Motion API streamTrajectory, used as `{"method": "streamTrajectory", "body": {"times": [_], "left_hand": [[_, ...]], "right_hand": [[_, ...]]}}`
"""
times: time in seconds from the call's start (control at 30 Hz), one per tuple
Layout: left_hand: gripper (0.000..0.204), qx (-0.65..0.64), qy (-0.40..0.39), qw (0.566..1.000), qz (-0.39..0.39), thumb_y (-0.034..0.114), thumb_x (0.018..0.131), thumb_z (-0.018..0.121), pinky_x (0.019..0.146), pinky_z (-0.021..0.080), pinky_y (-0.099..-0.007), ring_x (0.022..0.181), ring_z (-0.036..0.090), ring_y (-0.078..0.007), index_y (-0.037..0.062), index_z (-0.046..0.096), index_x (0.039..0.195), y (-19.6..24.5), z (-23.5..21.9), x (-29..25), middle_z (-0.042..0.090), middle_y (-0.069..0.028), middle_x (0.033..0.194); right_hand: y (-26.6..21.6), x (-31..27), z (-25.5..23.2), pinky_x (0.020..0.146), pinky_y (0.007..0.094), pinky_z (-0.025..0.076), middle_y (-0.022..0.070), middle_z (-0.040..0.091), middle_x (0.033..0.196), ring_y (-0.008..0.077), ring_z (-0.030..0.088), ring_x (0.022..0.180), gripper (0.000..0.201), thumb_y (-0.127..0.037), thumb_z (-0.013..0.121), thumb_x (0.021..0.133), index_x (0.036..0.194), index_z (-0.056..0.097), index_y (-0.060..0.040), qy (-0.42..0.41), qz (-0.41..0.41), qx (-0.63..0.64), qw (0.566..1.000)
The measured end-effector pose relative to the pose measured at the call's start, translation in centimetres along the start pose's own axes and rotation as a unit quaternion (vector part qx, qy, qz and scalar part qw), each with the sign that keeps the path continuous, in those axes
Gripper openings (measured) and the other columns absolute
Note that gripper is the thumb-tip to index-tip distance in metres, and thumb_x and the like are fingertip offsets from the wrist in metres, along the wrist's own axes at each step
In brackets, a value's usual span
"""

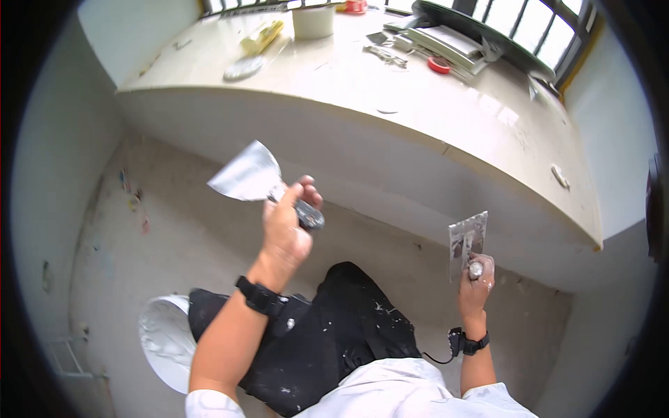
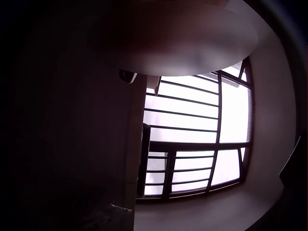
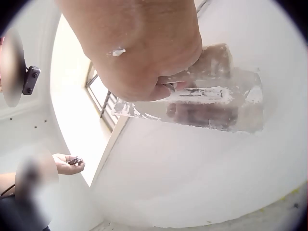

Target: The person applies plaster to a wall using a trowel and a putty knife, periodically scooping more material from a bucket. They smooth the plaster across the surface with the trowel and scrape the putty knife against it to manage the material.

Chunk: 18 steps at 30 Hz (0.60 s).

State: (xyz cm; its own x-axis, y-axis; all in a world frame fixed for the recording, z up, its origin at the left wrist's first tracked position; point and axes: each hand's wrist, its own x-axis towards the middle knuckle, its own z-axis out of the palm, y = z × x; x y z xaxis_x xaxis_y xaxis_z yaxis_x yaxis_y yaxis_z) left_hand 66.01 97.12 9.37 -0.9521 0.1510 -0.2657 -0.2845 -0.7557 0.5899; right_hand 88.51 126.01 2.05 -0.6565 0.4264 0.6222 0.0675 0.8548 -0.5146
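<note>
The left hand (image 1: 287,221) gripped a wide scraper (image 1: 249,173) by its dark handle, thumb laid along it, blade angled up to the far left; the left wrist view was too dark to show this grip. The right hand (image 1: 477,277) was closed firmly round the handle of a flat trowel (image 1: 468,238), whose plate stood nearly upright at the right, well apart from the scraper. Both tools were held in the air between the person's lap and the sill (image 1: 334,78). The scraper looked light, its thin, broad blade likely springy toward the edge and stiffer near the neck, so the handle close to the neck seemed the best place to hold it. The trowel's plate seemed stiffer and probably a little heavier; smears of white paste on it could make it slippery, so the handle behind the plate was the surer hold, fingers kept off the edges. Neither tool looked fragile. Beside the person's near left leg stood a white bucket (image 1: 166,374) with white paste inside, likely soft and heavy in bulk. On the far sill lay a red roll of tape (image 1: 438,65), right of a pale tub (image 1: 313,24).
</note>
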Motion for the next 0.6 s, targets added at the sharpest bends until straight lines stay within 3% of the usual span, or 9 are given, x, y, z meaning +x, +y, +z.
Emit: {"method": "streamTrajectory", "body": {"times": [0.1,0.2,0.23,0.27,0.33,0.37,0.47,0.53,0.6], "left_hand": [[0.016,0.059,0.024,0.997,-0.035,0.004,0.091,0.056,0.078,0.052,-0.0315,0.088,0.06,-0.0163,0.0097,0.045,0.1,-6.5,0.3,1.2,0.064,-0.0128,0.112],[0.02,0.035,0.066,0.996,-0.043,0.011,0.09,0.059,0.086,0.049,-0.0331,0.103,0.055,-0.0169,0.0109,0.049,0.108,-12.6,1.5,3.4,0.064,-0.0076,0.116],[0.028,0.022,0.067,0.997,-0.032,0.015,0.088,0.063,0.086,0.044,-0.0298,0.093,0.053,-0.0137,0.0097,0.048,0.111,-14.2,2.1,4.2,0.064,-0.0049,0.113],[0.028,0.027,0.061,0.997,-0.029,0.015,0.088,0.063,0.086,0.044,-0.0298,0.093,0.053,-0.0137,0.0097,0.048,0.111,-15.1,2.8,4.6,0.064,-0.0049,0.113],[0.031,0.024,0.1,0.995,-0.013,0.019,0.089,0.062,0.091,0.045,-0.0318,0.108,0.052,-0.0157,0.0117,0.051,0.116,-16.5,3.9,5.6,0.06,-0.0021,0.126],[0.033,0.042,0.106,0.994,-0.002,0.024,0.09,0.06,0.097,0.039,-0.0319,0.114,0.05,-0.0131,0.0134,0.051,0.12,-16.7,4.5,5.7,0.057,0.0014,0.13],[0.034,0.072,0.132,0.989,-0.014,0.027,0.091,0.057,0.102,0.032,-0.0322,0.119,0.047,-0.0098,0.0144,0.05,0.123,-16.7,5.5,5.8,0.057,0.0036,0.13],[0.035,0.062,0.108,0.992,-0.009,0.029,0.092,0.055,0.103,0.028,-0.0321,0.12,0.046,-0.0091,0.0149,0.05,0.124,-16.9,5.2,6.3,0.057,0.0045,0.13],[0.036,0.05,0.087,0.995,-0.004,0.03,0.092,0.054,0.105,0.025,-0.0319,0.121,0.045,-0.0084,0.0153,0.05,0.125,-17.3,4.8,7.1,0.057,0.0054,0.131]], "right_hand": [[1.6,-2.6,-1.2,0.08,0.0401,0.046,0.0168,0.058,0.092,0.0334,0.056,0.087,0.024,0.012,0.058,0.071,0.091,0.053,0.0,0.015,0.113,0.038,0.993],[3.0,-3.6,-1.9,0.079,0.0403,0.045,0.016,0.057,0.092,0.0333,0.056,0.086,0.026,0.012,0.058,0.071,0.094,0.053,0.0001,0.022,0.138,0.024,0.99],[3.3,-3.6,-2.4,0.079,0.0405,0.045,0.0157,0.057,0.091,0.0334,0.056,0.086,0.03,0.012,0.057,0.07,0.097,0.054,-0.0002,0.025,0.133,0.018,0.991],[3.6,-3.7,-2.8,0.079,0.0405,0.045,0.0157,0.057,0.091,0.0334,0.056,0.086,0.03,0.012,0.057,0.07,0.097,0.054,-0.0002,0.032,0.135,0.022,0.99],[4.3,-3.8,-3.6,0.079,0.0414,0.045,0.016,0.056,0.091,0.0338,0.055,0.086,0.031,0.013,0.057,0.068,0.096,0.053,-0.0004,0.048,0.126,0.021,0.991],[4.7,-3.8,-4.0,0.079,0.0414,0.045,0.016,0.056,0.091,0.0338,0.055,0.086,0.031,0.013,0.057,0.068,0.096,0.053,-0.0004,0.056,0.127,0.023,0.99],[5.8,-4.3,-4.8,0.08,0.0421,0.044,0.0162,0.056,0.092,0.0342,0.055,0.086,0.031,0.013,0.056,0.067,0.094,0.052,-0.0004,0.067,0.122,0.012,0.99],[6.5,-4.9,-5.0,0.08,0.0397,0.045,0.0152,0.056,0.092,0.0323,0.055,0.086,0.027,0.012,0.058,0.072,0.095,0.052,-0.0008,0.064,0.141,-0.008,0.988],[6.8,-5.2,-5.0,0.08,0.041,0.044,0.0162,0.056,0.092,0.0337,0.055,0.087,0.029,0.013,0.057,0.069,0.094,0.052,-0.0004,0.063,0.142,-0.001,0.988]]}}
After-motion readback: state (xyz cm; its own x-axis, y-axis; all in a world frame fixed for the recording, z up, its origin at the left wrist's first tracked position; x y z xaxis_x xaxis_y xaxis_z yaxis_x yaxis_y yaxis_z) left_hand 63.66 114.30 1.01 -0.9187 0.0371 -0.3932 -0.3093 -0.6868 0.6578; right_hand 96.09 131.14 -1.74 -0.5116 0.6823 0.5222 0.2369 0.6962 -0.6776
